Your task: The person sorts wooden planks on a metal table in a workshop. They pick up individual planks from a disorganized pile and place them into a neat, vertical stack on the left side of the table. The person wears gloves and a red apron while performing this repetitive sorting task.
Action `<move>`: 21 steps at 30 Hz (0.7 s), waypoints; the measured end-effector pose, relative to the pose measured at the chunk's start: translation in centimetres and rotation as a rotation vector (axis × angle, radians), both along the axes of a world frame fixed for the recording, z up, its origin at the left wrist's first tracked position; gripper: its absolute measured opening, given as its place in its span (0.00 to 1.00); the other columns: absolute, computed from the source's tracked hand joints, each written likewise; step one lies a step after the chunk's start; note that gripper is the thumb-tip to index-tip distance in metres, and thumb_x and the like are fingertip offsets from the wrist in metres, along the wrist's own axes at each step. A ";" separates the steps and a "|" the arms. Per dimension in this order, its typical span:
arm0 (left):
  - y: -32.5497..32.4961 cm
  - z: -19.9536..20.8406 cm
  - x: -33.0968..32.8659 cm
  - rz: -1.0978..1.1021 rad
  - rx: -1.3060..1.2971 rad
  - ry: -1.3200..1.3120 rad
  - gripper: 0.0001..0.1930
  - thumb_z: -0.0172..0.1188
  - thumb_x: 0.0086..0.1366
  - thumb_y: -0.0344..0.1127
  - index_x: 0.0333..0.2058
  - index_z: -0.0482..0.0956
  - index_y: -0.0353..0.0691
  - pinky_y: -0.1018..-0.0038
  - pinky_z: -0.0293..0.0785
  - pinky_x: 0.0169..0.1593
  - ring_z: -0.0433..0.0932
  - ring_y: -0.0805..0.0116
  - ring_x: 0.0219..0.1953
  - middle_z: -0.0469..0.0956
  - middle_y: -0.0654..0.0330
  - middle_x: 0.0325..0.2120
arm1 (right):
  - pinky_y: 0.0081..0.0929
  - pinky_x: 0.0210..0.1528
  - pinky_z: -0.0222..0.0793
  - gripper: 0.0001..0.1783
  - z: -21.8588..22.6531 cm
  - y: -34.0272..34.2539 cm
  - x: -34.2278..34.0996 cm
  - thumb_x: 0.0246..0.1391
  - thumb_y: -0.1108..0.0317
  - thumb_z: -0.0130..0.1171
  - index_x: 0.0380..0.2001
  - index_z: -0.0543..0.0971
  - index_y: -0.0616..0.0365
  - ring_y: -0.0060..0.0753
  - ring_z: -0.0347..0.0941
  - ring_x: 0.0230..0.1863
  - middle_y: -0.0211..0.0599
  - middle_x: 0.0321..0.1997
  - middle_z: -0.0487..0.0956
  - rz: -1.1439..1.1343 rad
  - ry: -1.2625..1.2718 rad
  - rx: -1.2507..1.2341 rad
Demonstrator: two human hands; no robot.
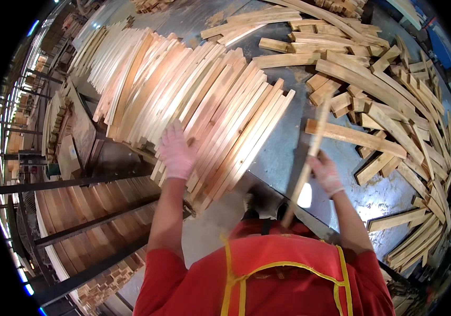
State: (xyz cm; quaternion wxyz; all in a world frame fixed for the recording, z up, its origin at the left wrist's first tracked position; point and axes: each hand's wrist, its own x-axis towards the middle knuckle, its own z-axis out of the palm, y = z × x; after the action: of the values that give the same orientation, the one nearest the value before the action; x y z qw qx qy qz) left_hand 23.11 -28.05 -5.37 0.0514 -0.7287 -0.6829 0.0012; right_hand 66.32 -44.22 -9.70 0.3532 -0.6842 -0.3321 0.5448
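Observation:
In my right hand point(324, 171), wearing a pale thin glove, is a long narrow wooden strip point(315, 139). Its upper end leans away over the metal table and its lower end comes near my waist; it looks slightly blurred. My left hand point(177, 150), gloved the same way, lies flat with fingers spread on the near left part of a broad row of wooden strips point(225, 100). These strips lie side by side, their ends uneven, some slightly darker than others.
A jumbled heap of wooden pieces point(388, 105) covers the table's right side. One loose board point(354, 138) juts toward the middle of the metal table point(273, 139). At lower left, dark metal bars point(99, 226) cross above stacked brown boards point(78, 210).

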 end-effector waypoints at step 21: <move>-12.9 -4.8 14.4 -0.803 -0.138 -0.245 0.50 0.71 0.58 0.61 0.73 0.65 0.40 0.46 0.51 0.77 0.56 0.44 0.76 0.64 0.49 0.72 | 0.45 0.62 0.68 0.36 5.3 1.3 5.5 0.47 0.49 0.74 0.57 0.75 0.51 0.45 0.73 0.63 0.41 0.58 0.77 0.488 -1.322 0.599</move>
State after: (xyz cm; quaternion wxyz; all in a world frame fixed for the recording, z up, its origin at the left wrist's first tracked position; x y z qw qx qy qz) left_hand 37.54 -40.96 -10.20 -0.0827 -0.9333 -0.3443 -0.0601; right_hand 71.81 -42.96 -4.41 0.1208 -0.6502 -0.7496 -0.0285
